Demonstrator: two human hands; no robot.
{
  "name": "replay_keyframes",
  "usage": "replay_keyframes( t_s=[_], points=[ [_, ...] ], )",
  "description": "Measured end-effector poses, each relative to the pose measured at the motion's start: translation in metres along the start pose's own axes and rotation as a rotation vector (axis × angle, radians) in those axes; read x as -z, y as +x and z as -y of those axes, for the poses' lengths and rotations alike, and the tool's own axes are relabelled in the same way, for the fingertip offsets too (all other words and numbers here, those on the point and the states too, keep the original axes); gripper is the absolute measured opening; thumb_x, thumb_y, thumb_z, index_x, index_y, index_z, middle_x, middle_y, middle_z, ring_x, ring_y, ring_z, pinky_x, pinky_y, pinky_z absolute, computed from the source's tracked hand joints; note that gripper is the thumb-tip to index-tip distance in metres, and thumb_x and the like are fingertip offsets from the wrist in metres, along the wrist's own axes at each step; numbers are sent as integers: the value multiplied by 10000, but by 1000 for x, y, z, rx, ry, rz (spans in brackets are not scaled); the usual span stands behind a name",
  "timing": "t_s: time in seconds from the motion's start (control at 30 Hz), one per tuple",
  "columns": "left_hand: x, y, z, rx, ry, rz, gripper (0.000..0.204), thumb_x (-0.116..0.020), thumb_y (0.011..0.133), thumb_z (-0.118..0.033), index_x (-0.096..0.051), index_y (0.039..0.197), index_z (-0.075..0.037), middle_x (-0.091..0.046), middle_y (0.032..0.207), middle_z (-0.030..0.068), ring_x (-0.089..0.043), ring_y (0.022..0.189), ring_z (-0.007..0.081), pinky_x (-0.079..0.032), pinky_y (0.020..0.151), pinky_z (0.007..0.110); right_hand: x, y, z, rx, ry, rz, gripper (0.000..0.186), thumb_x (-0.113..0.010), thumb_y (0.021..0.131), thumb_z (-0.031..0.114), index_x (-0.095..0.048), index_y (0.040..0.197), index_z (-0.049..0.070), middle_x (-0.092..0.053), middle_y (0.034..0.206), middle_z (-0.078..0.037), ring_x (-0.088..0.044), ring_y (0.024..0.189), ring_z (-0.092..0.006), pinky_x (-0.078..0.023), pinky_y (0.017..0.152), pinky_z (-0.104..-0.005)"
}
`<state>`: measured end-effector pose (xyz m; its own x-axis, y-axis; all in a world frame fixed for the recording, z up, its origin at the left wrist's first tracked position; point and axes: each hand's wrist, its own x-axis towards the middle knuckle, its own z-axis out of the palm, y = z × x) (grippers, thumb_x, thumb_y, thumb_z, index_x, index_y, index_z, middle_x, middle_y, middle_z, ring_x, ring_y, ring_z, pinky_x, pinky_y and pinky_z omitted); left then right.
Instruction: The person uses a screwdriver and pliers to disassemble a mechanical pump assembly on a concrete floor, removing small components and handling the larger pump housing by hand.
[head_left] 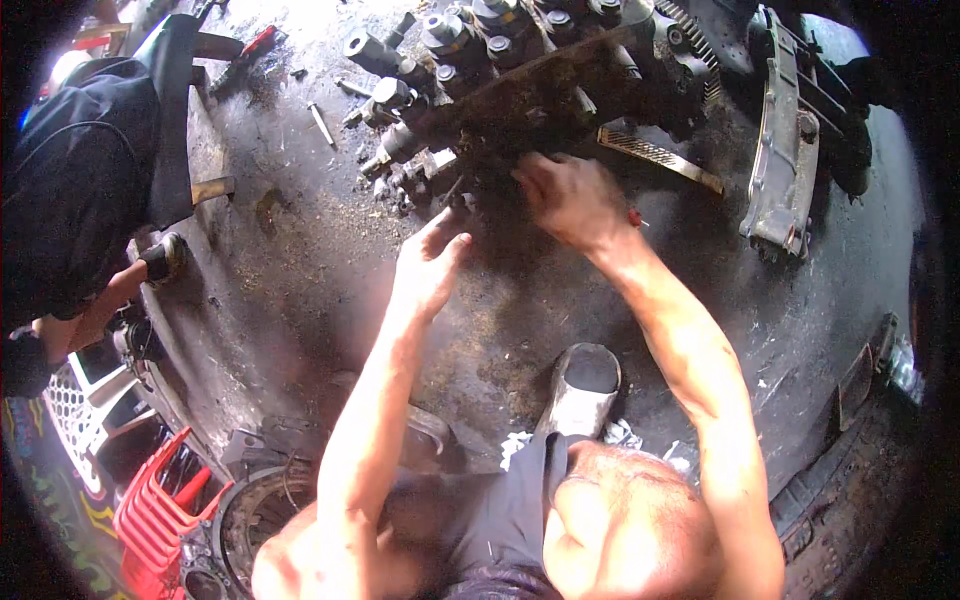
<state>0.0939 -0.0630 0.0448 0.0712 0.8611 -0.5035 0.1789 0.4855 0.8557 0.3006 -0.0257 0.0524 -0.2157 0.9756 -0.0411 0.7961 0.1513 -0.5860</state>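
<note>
A greasy metal valve block (520, 85) with several hex fittings and caps lies on the dark floor in front of me. My left hand (432, 262) is at its near left side, fingers curled toward the block and thumb stuck out to the right. A thin dark piece (456, 188) shows at its fingertips, too small to name. My right hand (575, 200) reaches to the block's near side with its fingers bent inward. Shadow hides its fingertips and whatever they hold. Something small and red (635, 217) shows beside that wrist.
A ribbed metal strip (660, 160) and a long metal cover (782, 150) lie to the right. A bolt (320, 122) rests on the floor at left. Another person in dark clothes (90, 150) is at far left, above a red plastic chair (160, 505). My shoe (585, 385) is below my hands.
</note>
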Motion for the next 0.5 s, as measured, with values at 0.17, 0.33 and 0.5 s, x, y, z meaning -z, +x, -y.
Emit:
replay_keyframes(
  t_s=[0.17,0.33,0.5],
  points=[
    [1,5,7,66,248,-16,464,-634,873,-108,-495,1301,2,-648,1060,83,-595,916,115,-483,816,260,-22,-6,-7,250,-154,17,128,-612,796,144,-641,896,69,-650,820,-86,-643,793,-288,-532,586,-395],
    [13,4,7,35,210,27,372,-638,868,-148,-572,1215,-32,-671,966,84,-596,848,104,-484,784,268,-7,0,-2,39,-25,-66,165,-523,860,235,-622,864,103,-638,785,-152,-642,677,-353,-527,585,-474],
    [21,-2,-1,47,156,6,271,-611,879,-104,-618,1142,-40,-672,938,47,-589,847,90,-478,782,260,-6,-20,22,115,115,31,120,-551,870,200,-624,895,108,-626,822,-148,-636,729,-365,-522,621,-476]
  ],
)
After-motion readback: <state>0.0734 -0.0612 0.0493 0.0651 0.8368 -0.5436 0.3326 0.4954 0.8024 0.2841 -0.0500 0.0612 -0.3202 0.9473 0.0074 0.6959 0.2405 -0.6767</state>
